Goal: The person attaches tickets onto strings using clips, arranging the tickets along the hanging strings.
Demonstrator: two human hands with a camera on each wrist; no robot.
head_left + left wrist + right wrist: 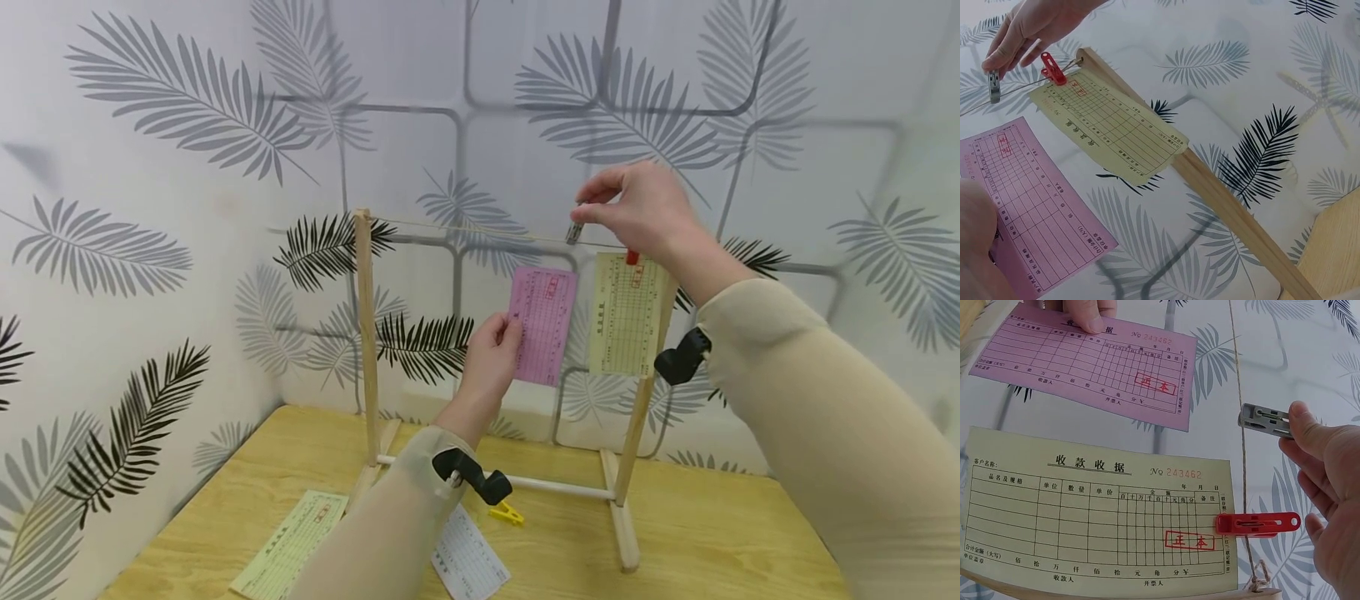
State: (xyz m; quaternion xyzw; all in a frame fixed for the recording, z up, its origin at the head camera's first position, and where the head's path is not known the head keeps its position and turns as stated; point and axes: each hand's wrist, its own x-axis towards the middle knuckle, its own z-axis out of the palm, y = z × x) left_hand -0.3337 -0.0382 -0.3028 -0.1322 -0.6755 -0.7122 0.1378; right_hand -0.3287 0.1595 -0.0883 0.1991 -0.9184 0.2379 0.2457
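Note:
My left hand [491,354] pinches a pink receipt slip [545,329] by its left edge, below the string [465,227]. The slip's top edge is apart from the string in the head view. Between the thumb and fingers of my right hand [648,208] is a grey clothespin [1263,419], its jaws overlapping the string in the right wrist view. To the right, a pale yellow receipt slip [618,321] hangs from the string under a red clothespin [1257,524]. My right wrist is just above that slip.
The string runs between two wooden posts [367,333] of a frame joined by a white bar [555,487]. On the wooden table [712,542] lie a yellow clothespin [507,513], a white slip [471,557] and another pale yellow slip [294,542]. A leaf-patterned wall stands close behind.

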